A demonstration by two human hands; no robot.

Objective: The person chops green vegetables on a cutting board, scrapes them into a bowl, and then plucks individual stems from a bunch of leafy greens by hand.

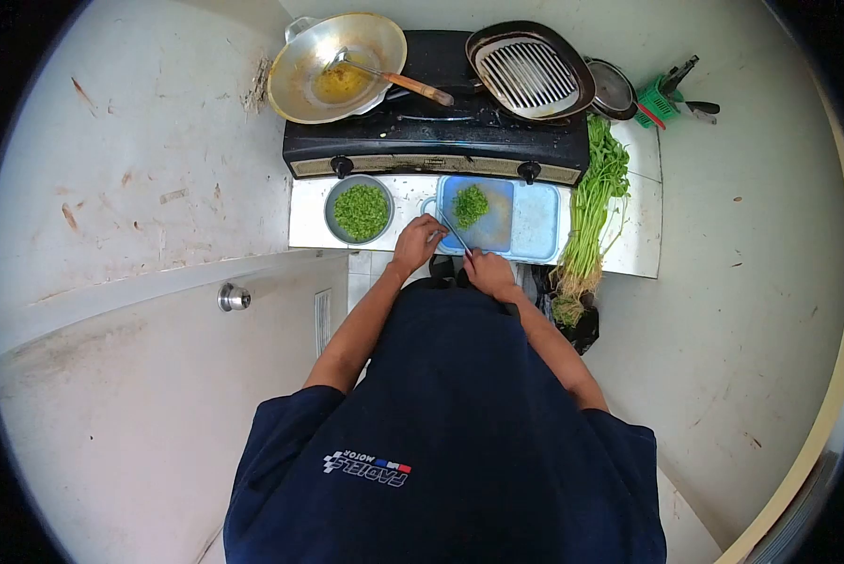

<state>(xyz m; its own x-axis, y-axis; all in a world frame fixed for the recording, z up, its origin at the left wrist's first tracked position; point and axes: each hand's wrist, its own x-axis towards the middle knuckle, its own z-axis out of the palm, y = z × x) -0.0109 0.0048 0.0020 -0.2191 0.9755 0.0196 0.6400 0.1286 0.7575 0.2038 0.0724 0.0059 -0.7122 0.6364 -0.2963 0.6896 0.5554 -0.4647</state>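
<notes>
My right hand (489,274) grasps the thin steel knife (455,235). My left hand (418,242) curls at the edge of the blue plastic chopping board (499,231); I'd tuck the fingertips.

- The cutting board (525,221) is light blue.
- The chopped greens (471,204) on it are bright green.
- The bowl (358,211) is grey metal, filled with green pieces.
- The stove (436,141) is black.
- The wok (337,66) is silver with yellow oil.
- The shirt (459,423) is navy with a white logo.
- The desk (309,216) is white.
</notes>
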